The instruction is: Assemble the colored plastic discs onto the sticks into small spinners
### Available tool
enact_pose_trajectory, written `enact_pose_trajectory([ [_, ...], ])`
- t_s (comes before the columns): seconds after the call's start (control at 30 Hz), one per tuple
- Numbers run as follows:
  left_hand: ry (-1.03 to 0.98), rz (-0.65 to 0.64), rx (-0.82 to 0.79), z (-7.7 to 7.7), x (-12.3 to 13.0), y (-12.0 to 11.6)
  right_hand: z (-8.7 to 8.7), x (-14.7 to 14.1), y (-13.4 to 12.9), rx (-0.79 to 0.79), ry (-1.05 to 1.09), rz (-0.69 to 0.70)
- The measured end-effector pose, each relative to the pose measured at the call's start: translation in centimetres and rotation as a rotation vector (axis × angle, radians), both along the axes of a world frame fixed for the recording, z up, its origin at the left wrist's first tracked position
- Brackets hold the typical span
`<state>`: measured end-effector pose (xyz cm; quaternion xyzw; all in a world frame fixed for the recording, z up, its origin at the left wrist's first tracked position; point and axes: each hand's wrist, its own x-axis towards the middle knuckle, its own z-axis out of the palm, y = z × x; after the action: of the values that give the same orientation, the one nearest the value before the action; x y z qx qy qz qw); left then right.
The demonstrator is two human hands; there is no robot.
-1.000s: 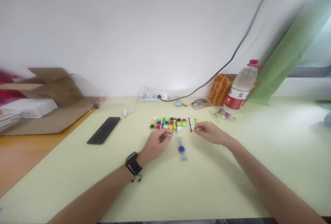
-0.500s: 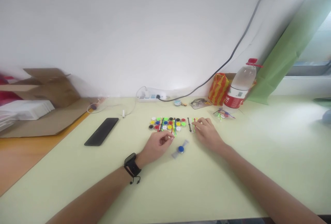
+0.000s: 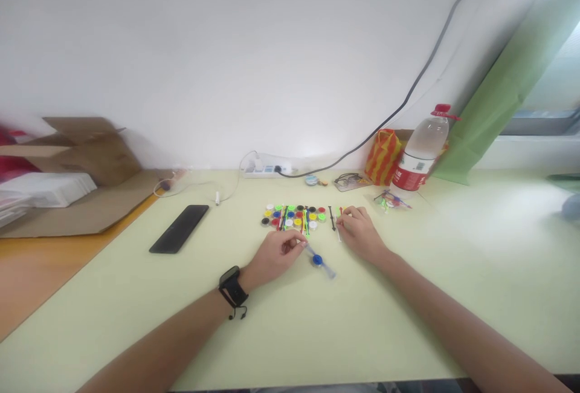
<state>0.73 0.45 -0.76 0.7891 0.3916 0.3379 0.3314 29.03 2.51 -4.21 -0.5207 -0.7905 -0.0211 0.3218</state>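
My left hand (image 3: 280,254) rests on the table, fingers curled and thumb and index tips together, with nothing visible in them. Just beside its fingertips is a small spinner with a round blue cap (image 3: 318,259); its arrow is smeared by motion. My right hand (image 3: 361,233) is closed on a thin white arrow pointer (image 3: 339,236), whose lower end sticks out below the fingers. To the left of that hand lies a black arrow pointer (image 3: 332,218). Between and beyond the hands are rows of coloured round bases (image 3: 289,224), with several coloured arrow pointers (image 3: 306,222) across them.
A black phone (image 3: 179,229) lies at left, near an opened cardboard box (image 3: 97,157). Along the wall are a power strip (image 3: 258,168) with cables, a striped bag (image 3: 383,156) and a large water bottle (image 3: 417,154). A clear bag of coloured parts (image 3: 390,201) lies before the bottle.
The spinner's blurred arrow has turned to another angle. The white arrow pointer has shifted toward me at my right fingertips. My left hand has stayed nearly in place.
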Motion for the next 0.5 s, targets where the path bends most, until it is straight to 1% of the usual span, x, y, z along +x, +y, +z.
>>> enact_pose_trajectory([
  [0.17,0.0,-0.003,0.003,0.0,-0.1,0.0,0.5,0.0,-0.2,0.014,0.036,0.033],
  [0.37,-0.001,-0.01,-0.002,-0.1,-0.2,0.0,2.2,-0.1,-0.9,0.079,0.175,0.064],
  [0.43,0.001,-0.01,0.005,0.0,-0.1,0.0,2.5,-0.3,-1.2,0.049,0.217,0.063],
  [0.5,0.003,-0.013,0.003,0.1,-0.1,-0.1,2.7,-0.4,-1.5,-0.03,0.259,0.068],
])
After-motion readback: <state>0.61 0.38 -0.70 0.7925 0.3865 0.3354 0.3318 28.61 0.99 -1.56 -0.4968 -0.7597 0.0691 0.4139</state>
